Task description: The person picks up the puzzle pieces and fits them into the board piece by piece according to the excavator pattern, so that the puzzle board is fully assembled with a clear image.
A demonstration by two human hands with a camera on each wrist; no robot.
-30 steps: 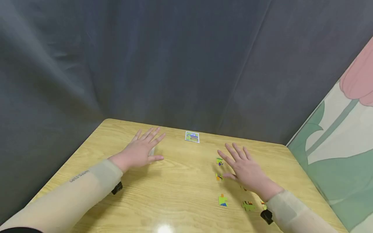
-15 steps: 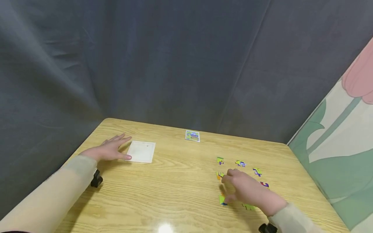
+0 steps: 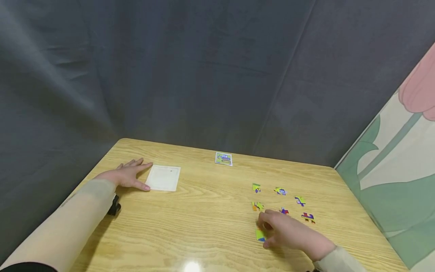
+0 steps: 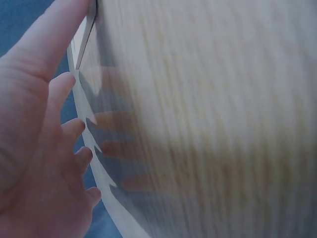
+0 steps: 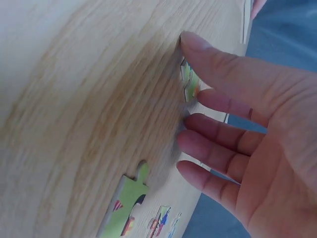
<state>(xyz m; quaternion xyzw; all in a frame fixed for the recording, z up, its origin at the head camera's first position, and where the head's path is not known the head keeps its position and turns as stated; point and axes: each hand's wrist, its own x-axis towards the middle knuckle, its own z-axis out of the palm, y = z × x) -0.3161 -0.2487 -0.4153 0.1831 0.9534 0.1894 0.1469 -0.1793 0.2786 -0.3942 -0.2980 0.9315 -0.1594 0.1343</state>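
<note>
While flat, piece point(image 3: 259, 235) points away.

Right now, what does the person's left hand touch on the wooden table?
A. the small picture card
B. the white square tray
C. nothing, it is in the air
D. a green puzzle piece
B: the left hand lies flat on the table, its thumb tip against the near-left corner of the white square tray.

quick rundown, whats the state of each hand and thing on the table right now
left hand: open, flat on the table, thumb at the white tray's edge
white tray: flat, no pieces in it
right hand: fingers touching a puzzle piece
puzzle piece: flat, partly hidden
loose pieces: scattered, apart
picture card: face up
</note>
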